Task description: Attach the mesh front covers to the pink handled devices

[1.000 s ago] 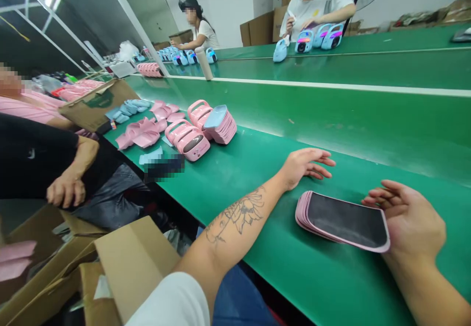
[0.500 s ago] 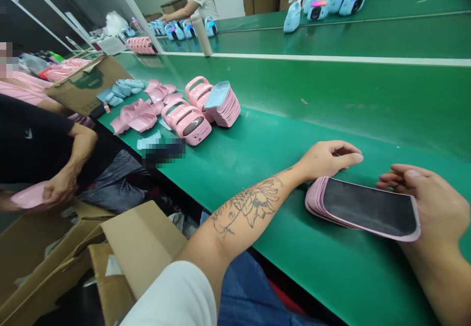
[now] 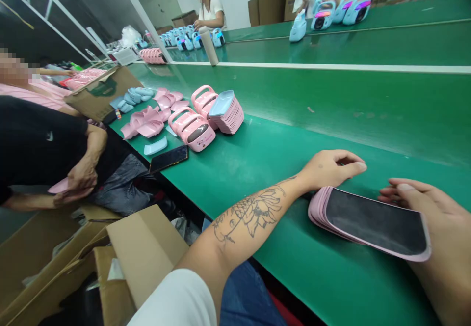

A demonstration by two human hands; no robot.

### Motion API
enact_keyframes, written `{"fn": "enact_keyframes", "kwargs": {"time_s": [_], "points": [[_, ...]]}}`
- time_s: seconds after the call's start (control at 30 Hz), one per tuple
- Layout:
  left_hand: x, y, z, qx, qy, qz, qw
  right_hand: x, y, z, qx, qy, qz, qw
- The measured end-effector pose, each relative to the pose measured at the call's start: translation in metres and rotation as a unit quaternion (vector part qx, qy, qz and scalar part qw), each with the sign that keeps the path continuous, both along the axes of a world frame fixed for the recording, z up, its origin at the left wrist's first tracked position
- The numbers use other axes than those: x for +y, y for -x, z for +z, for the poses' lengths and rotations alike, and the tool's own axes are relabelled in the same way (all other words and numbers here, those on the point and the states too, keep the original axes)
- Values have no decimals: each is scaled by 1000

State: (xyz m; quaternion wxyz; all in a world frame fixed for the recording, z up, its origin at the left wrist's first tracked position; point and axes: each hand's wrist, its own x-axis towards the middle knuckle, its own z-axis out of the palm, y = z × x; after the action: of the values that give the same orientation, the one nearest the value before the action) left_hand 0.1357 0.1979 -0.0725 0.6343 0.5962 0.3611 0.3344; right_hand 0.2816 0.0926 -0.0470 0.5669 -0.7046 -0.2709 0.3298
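Observation:
A stack of pink-edged panels [image 3: 317,212] lies on the green table. Its top panel has a dark flat face [image 3: 377,222] turned up. Behind the stack's left end, my left hand [image 3: 335,170] rests on the table, loosely bent, with a gap between thumb and fingers and nothing held. My right hand [image 3: 434,203] is at the stack's right end, its fingers loosely curled behind the top panel without gripping it. The panel hides part of my right wrist, and whether they touch I cannot tell.
Further left on the table stand pink handled cases [image 3: 198,132], a pile of curved panels [image 3: 228,115], loose pink parts [image 3: 145,121] and a phone [image 3: 169,158]. A co-worker's hand [image 3: 83,174] is at left, above open cartons [image 3: 147,252]. A bottle [image 3: 208,46] stands behind.
The view has shifted slightly, so most things sit lower. My hands keep nearly the same pose around the stack. At left, the co-worker's hands have moved right with a pink piece.

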Motion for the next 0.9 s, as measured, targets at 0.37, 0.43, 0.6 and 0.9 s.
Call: {"fn": "enact_keyframes", "kwargs": {"time_s": [0.37, 0.43, 0.6, 0.9], "points": [[-2, -3, 1, -15, 26, 55, 998, -10, 9, 5, 152, -48, 42, 986], [-2, -2, 1, -9, 27, 55, 998, -11, 8, 4, 152, -32, 57, 986], [1, -2, -1, 17, 8, 50, 999, -9, 4, -2, 145, -12, 85, 986], [4, -3, 5, 40, -29, 52, 997, -2, 2, -5, 137, -28, 138, 981]]}}
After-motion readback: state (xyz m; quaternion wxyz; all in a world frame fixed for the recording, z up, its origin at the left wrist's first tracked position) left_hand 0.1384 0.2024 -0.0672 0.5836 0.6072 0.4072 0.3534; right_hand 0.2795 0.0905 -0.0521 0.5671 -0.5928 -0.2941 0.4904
